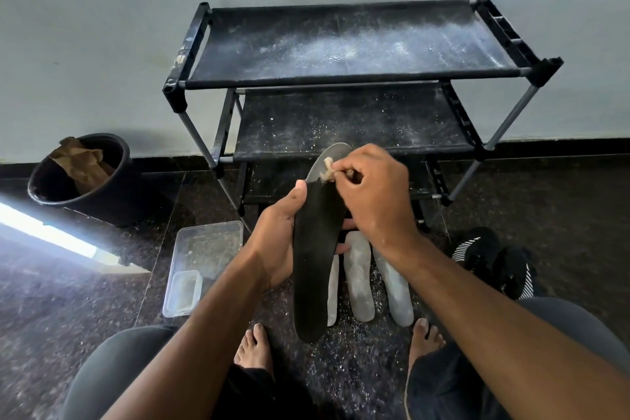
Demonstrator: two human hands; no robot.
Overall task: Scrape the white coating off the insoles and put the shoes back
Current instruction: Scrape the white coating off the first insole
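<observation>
Overhead, pale wall, dark speckled floor with white flecks. Dusty black shoe rack against wall. Bucket left. Left hand grips black insole; right hand pinches scraper at its whitened tip. Three white-coated insoles on floor beneath.

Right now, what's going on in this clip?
A person holds an insole in the left hand and scrapes its far end with a small tool pinched in the right hand. Most of it is already dark; the tip is still white. Three coated insoles lie on the floor, shoes to the right, rack bare of shoes.
</observation>
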